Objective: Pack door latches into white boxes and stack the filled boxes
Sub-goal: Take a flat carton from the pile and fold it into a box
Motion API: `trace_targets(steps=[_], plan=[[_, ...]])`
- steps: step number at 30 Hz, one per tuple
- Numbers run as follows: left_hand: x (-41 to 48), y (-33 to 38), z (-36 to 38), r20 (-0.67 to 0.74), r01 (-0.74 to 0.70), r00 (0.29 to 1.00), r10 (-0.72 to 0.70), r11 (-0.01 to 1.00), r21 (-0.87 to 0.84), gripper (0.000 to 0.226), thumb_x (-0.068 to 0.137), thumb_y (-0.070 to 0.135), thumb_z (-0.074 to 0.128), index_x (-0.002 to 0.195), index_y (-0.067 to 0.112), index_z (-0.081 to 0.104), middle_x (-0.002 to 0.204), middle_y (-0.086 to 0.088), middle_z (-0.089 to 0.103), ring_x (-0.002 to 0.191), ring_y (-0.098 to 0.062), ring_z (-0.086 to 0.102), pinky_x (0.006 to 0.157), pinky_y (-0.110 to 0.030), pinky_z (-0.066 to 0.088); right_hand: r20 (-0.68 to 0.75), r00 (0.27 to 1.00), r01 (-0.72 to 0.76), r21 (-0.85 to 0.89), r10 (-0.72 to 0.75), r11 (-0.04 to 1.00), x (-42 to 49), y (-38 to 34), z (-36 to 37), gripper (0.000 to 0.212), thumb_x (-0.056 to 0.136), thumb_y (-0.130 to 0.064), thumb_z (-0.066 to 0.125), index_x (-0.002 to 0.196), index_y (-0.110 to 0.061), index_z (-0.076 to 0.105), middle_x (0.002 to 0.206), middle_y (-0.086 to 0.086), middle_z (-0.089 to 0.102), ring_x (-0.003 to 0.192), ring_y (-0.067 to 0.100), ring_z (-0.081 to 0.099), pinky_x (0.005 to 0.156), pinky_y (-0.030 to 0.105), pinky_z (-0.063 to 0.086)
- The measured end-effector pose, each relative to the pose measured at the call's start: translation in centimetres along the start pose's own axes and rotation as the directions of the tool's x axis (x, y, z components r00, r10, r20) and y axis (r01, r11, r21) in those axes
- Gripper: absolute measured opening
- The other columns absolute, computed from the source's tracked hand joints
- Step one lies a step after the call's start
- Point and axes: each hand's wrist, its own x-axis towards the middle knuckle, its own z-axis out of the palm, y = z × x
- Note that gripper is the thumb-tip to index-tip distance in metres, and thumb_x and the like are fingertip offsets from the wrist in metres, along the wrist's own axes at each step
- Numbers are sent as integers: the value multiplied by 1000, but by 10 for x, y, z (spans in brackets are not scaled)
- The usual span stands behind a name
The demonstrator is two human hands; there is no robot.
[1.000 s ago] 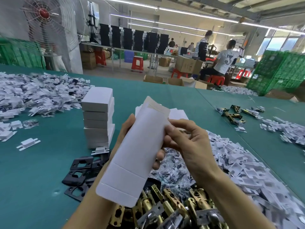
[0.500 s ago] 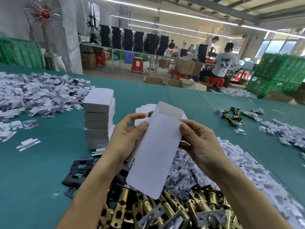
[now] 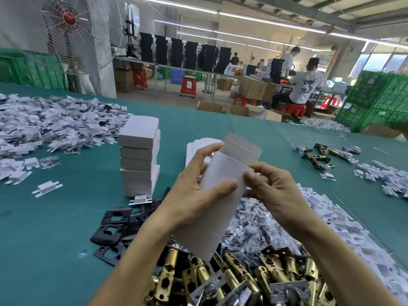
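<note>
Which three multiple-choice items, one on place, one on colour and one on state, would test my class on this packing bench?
1. Where is the stack of white boxes relative to the held box?
A) right of it
B) left of it
C) on top of it

2. What colour are the flat plates at the stack's foot?
A) black
B) red
C) white

3. The held box's far flap is:
A) taped shut
B) torn off
C) open

Answers:
1 B: the stack stands on the table, out past the left hand.
2 A: the plates show dark against the green cover.
3 C: the flap stands up beyond the left hand and right hand.
</note>
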Motion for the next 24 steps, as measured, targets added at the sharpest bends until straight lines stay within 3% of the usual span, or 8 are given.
trace_targets(steps=[5, 9, 12, 17, 19, 21, 24], plan=[[0, -2, 4, 32, -20, 999, 21, 999, -41, 40, 77, 53, 75, 107, 46, 50, 102, -1, 67, 83, -20, 71, 69, -35, 62, 29, 998, 51, -59, -49, 997, -4, -2, 1, 21, 83, -24, 60, 95, -11, 71, 101, 23, 61, 81, 13, 67, 71, 25, 55], [0, 0, 4, 44, -14, 999, 18, 995, -98, 23, 87, 40, 71, 94, 35, 49, 95, -11, 66, 76, -15, 68, 59, -23, 56, -20, 993, 112, -23, -113, 993, -8, 1, -3, 22, 78, -20, 68, 99, -15, 69, 95, 12, 69, 82, 14, 70, 70, 22, 55], [1, 2, 6, 46, -8, 999, 14, 993, -122, 20, 87, 38, 61, 90, 22, 49, 78, -2, 63, 65, -6, 60, 52, -14, 45, -58, 990, 132, 6, -132, 991, -10, 4, -6, 19, 74, -20, 74, 90, -14, 67, 86, 0, 71, 80, 14, 70, 70, 23, 56], [2, -1, 8, -33, -66, 997, 66, 998, -10, 23, 98, 43, 47, 85, 24, 49, 70, 11, 45, 62, -4, 41, 55, -14, 36, -16, 994, 110, -7, -110, 994, -11, 3, -1, 22, 68, -36, 79, 79, -18, 72, 76, 1, 70, 74, 16, 68, 71, 28, 59], [2, -3, 12, -85, -61, 994, 64, 998, 36, 22, 101, 44, 44, 90, 28, 52, 74, 14, 48, 68, -4, 45, 61, -16, 38, -38, 991, 125, -52, -127, 991, -10, 0, 0, 23, 70, -33, 78, 82, -14, 71, 76, 2, 71, 74, 15, 69, 71, 26, 58], [2, -3, 15, -109, -46, 992, 63, 988, 145, 16, 96, 48, 47, 103, 34, 54, 93, 20, 56, 85, 3, 53, 73, -12, 40, -74, 985, 147, -119, -156, 982, -9, -1, 2, 22, 72, -30, 77, 84, -13, 70, 79, 4, 72, 74, 16, 69, 71, 27, 58], [0, -2, 15, -109, -23, 993, 46, 979, 203, 44, 81, 65, 56, 121, 55, 40, 127, 18, 45, 113, 8, 49, 89, -8, 41, -142, 968, 181, -174, -206, 968, -9, -3, 7, 22, 74, -34, 76, 84, -15, 70, 80, 7, 73, 76, 22, 70, 72, 37, 60]])
